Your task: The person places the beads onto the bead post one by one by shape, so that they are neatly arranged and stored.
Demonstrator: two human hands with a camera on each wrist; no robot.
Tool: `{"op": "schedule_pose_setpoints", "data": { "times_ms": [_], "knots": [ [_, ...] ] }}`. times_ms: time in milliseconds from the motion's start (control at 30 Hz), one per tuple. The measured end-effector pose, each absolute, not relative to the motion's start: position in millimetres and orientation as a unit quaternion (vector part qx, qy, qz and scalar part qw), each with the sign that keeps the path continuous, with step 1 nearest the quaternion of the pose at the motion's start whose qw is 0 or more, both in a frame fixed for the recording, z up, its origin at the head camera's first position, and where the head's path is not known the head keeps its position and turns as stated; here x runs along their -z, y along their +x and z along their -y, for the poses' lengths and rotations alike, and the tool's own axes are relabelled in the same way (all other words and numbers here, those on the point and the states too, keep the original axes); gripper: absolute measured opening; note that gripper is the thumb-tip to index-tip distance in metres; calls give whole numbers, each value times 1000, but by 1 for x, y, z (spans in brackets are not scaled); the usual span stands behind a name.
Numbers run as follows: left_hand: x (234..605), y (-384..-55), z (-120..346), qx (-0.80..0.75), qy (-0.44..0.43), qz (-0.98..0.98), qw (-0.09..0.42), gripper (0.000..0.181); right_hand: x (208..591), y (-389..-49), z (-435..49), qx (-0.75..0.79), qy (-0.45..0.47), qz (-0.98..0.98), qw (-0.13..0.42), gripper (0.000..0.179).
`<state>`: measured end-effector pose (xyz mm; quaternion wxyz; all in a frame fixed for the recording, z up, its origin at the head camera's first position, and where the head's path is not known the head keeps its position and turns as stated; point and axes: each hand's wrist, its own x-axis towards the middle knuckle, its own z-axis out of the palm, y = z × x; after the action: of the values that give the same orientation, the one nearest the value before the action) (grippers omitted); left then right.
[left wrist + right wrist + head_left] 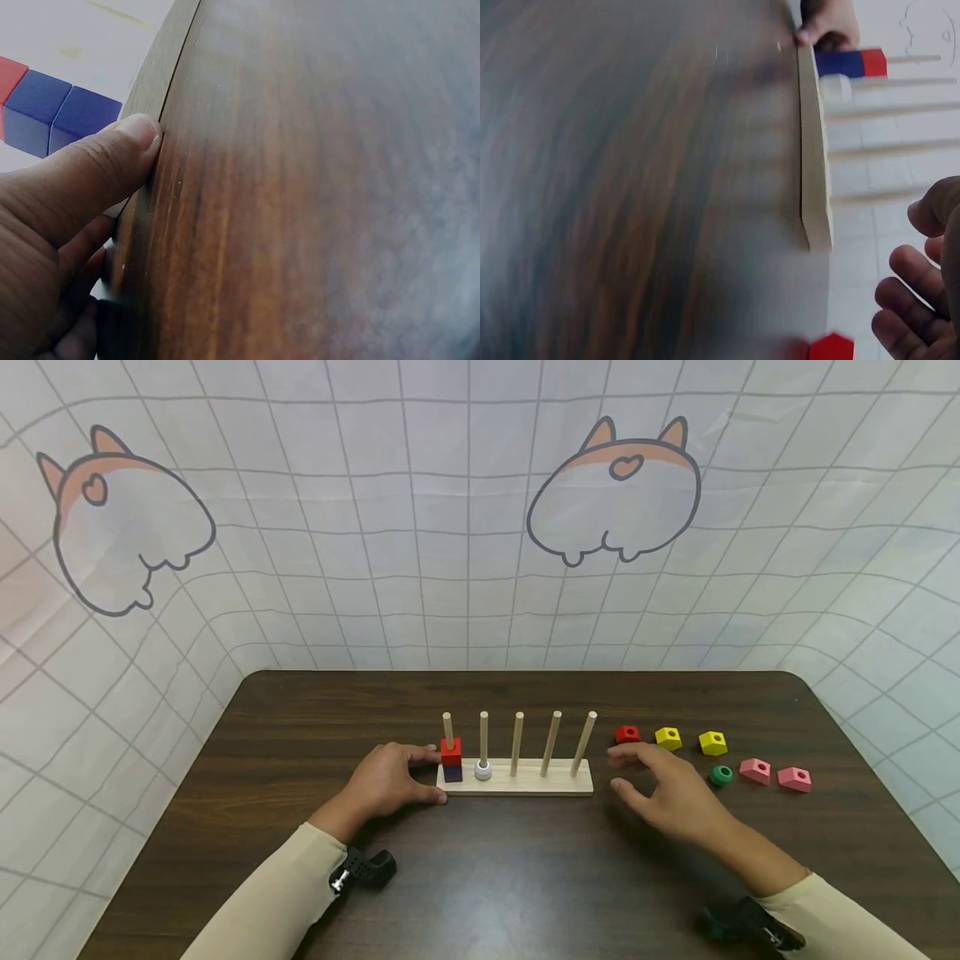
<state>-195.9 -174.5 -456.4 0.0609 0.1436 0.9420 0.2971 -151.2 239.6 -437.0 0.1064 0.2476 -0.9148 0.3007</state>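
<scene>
A wooden peg board point(536, 785) with several upright pegs stands on the table. Its leftmost peg carries dark blue blocks point(37, 112) with a red block point(451, 751) on top. Around the second peg sits a white ring point(483, 771) at the base. My left hand point(384, 781) grips the left end of the board, its thumb at the front edge. Just right of the board, my right hand point(671, 789) is over the table with fingers loosely bent and nothing in them. Nearest to its fingers is a loose red block point(627, 734).
Right of the board lie two yellow blocks point(668, 738), two pink blocks point(754, 770) and a green ring point(721, 776). The dark wooden table point(480, 877) extends in front of the board. A grid-patterned cloth point(375, 527) hangs behind the table.
</scene>
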Motion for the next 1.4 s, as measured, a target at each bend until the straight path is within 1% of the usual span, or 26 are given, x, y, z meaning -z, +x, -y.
{"op": "schedule_pose_setpoints", "data": {
  "times_ms": [100, 300, 700, 1067, 1400],
  "knots": [
    [457, -196, 175, -296, 146, -942, 59, 55, 435, -153, -252, -289, 227, 923, 110, 40],
    [457, -195, 175, -293, 148, -943, 59, 55, 434, -156, -275, -275, 194, 936, 100, 41],
    [456, -195, 174, -297, 137, -943, 69, 55, 441, -162, -303, -237, 179, 952, 73, 41],
    [457, -195, 174, -301, 136, -941, 67, 55, 445, -166, -315, -213, 187, 958, 47, 41],
    [457, -196, 175, -299, 145, -941, 61, 55, 445, -168, -319, -194, 178, 964, 28, 31]
  ]
}}
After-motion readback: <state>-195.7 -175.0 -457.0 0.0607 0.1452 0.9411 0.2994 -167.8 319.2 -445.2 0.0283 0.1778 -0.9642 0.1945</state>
